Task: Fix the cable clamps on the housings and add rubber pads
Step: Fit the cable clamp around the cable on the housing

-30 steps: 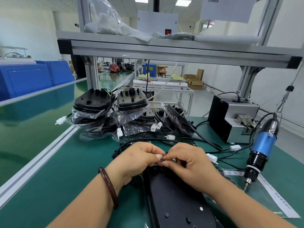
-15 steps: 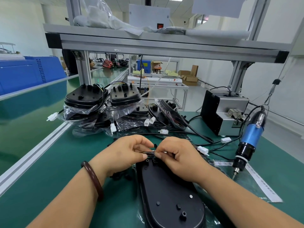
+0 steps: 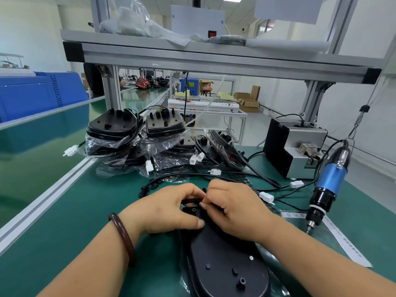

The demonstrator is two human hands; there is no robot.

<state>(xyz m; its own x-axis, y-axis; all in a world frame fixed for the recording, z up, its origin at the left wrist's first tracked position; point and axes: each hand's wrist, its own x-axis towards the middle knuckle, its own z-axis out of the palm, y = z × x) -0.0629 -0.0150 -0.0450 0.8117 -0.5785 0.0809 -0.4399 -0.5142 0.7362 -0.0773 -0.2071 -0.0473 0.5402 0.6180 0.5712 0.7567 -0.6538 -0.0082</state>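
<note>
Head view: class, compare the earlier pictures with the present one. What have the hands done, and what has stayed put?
The left hand and right hand have come down onto the far end of the housing. The left thumb now lies across it, and both hands pinch the black cable there. The electric screwdriver and the bagged housings stayed put.

The bench shows two hands, the left hand (image 3: 169,209) and the right hand (image 3: 237,209), one flat black housing (image 3: 225,260), two bagged housings (image 3: 113,126) topping an uncountable pile, at least seven white connectors (image 3: 266,197), one blue electric screwdriver (image 3: 331,179) and one screw feeder (image 3: 300,146).
</note>
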